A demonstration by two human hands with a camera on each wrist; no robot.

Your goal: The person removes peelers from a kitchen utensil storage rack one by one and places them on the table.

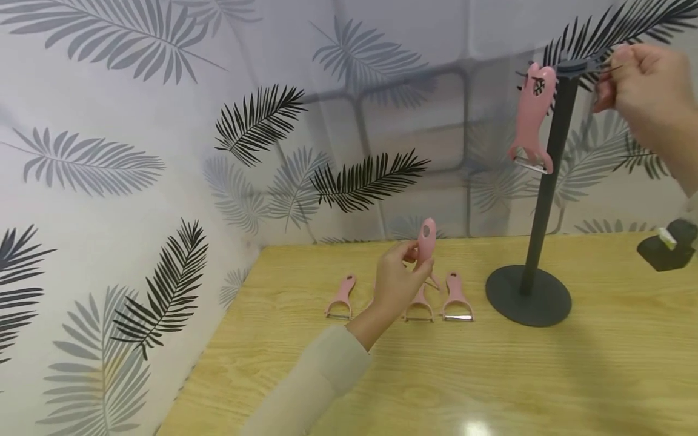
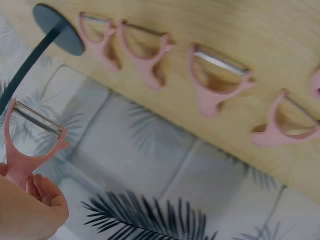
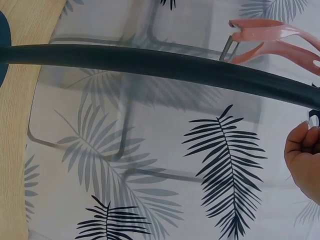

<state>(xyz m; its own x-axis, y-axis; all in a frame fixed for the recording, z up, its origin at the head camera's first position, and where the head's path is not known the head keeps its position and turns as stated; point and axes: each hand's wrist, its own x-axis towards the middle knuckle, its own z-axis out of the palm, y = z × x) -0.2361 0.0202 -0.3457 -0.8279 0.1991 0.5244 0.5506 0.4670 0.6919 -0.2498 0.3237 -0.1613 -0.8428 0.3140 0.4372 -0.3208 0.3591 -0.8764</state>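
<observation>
My left hand (image 1: 400, 275) holds a pink Y-shaped peeler (image 1: 427, 239) by its handle, raised over the table; its metal blade (image 2: 37, 120) shows in the left wrist view. Up at the right, my right hand (image 1: 649, 79) pinches a thin hook at the top of a dark stand (image 1: 548, 163). Overlapping pink peelers (image 1: 531, 115) hang from the opposite side of the stand's top, blades downward. Below my left hand, several more pink peelers (image 2: 212, 95) lie in a row on the table, one partly hidden by that hand in the head view.
The stand's round dark base (image 1: 528, 295) rests on the wood-grain table (image 1: 616, 363), right of the row. Behind the table rises a pale wall covering (image 1: 163, 121) with a leaf pattern. A dark wrist device (image 1: 668, 245) shows by the right sleeve.
</observation>
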